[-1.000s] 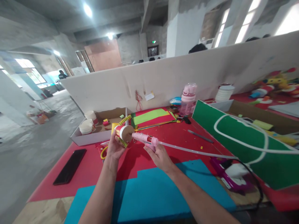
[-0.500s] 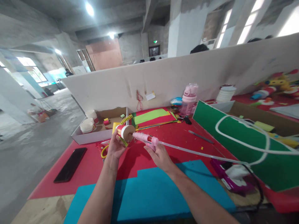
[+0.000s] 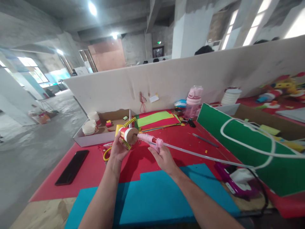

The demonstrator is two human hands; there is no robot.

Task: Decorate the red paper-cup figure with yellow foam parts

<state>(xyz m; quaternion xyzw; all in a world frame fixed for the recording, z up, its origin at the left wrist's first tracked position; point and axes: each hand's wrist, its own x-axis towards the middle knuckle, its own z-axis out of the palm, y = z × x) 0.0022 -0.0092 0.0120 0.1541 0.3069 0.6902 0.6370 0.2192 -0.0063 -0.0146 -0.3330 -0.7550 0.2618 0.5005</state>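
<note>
Here, the red-and-white paper cup with a brown base (image 3: 129, 135) lies tilted, gripped by the left hand (image 3: 119, 147); right of the cup, the right hand (image 3: 165, 159) clasps the pink plastic glue gun (image 3: 150, 141), nozzle at its base.

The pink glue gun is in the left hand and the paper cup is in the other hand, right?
Not quite: the head view shows the pink glue gun in the right hand. The paper cup is in the left hand.
</note>
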